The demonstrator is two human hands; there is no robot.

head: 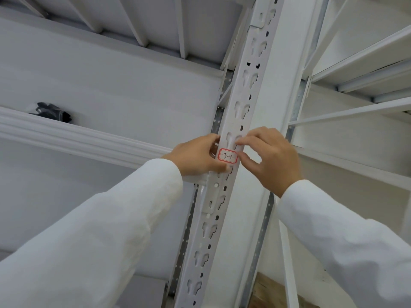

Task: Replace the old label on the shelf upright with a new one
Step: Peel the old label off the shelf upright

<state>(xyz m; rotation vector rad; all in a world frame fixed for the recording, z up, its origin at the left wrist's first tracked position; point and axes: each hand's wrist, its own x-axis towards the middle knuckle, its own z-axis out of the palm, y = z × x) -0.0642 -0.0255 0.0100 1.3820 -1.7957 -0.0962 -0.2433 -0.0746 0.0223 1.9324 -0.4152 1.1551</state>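
Observation:
A white label (227, 155) with a red border and handwritten "3-1" lies flat on the white slotted shelf upright (241, 94), about mid-height in the head view. My left hand (198, 157) rests against the upright's left side, thumb at the label's lower left corner. A small white strip shows between its fingers near the label's upper left. My right hand (270, 156) comes from the right, with its fingertips touching the label's right edge and top right corner. Both arms wear white sleeves. Whether the label is fully stuck down cannot be told.
A white shelf beam (77, 136) runs left from the upright, and a dark bundle (54, 112) lies on that shelf at far left. More white shelves (360, 63) and braces stand to the right. A wooden surface (275, 292) shows at the bottom.

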